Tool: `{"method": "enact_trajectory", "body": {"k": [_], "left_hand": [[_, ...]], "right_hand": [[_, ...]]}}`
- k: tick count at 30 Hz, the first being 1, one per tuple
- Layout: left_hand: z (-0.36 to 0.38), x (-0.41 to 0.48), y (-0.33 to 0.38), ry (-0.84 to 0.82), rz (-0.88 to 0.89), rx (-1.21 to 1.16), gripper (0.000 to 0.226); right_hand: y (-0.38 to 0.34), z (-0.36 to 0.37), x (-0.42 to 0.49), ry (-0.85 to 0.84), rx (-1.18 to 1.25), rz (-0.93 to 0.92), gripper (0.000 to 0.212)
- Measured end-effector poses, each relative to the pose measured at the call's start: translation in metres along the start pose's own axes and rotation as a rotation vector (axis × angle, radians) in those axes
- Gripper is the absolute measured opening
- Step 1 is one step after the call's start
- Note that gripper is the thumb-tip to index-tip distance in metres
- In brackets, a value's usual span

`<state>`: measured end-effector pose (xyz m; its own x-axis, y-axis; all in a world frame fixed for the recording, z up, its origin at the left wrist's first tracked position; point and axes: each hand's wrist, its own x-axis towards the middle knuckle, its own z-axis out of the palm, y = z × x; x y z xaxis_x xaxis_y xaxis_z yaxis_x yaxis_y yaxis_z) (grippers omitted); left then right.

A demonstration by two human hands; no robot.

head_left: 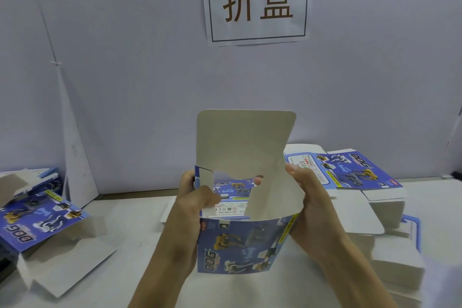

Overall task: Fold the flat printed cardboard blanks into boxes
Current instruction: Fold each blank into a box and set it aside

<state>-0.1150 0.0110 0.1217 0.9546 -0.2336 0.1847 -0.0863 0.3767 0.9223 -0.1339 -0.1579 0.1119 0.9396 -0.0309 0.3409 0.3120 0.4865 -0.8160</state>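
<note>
A blue printed "DOG" cardboard box blank [240, 245] is held up in the middle, opened into a sleeve with its grey inner flaps [245, 145] standing upward. My left hand [192, 205] grips its left side, thumb pressing a small side flap inward. My right hand [307, 197] grips the right side, thumb on the edge of the tall flap. A stack of flat blanks [350, 170] lies at the back right.
Folded or part-folded blue boxes [37, 217] lie at the left on the white table [130, 210]. More white-edged blank stacks [397, 257] sit at the right. A grey partition wall with a paper sign [257, 0] stands close behind.
</note>
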Motion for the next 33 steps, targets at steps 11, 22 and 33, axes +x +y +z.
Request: {"method": "enact_trajectory", "body": {"k": [11,22,33], "left_hand": [[0.018,0.000,-0.010,0.248,0.058,0.226,0.021],[0.018,-0.010,0.000,0.225,0.124,0.264,0.015],[0.023,-0.016,0.002,0.129,0.198,0.340,0.030]], "right_hand": [[-0.018,-0.014,-0.003,0.197,-0.901,-0.157,0.031],[-0.022,-0.014,-0.004,0.094,-0.568,-0.090,0.042],[-0.023,-0.006,-0.005,-0.042,-0.192,0.077,0.020]]}}
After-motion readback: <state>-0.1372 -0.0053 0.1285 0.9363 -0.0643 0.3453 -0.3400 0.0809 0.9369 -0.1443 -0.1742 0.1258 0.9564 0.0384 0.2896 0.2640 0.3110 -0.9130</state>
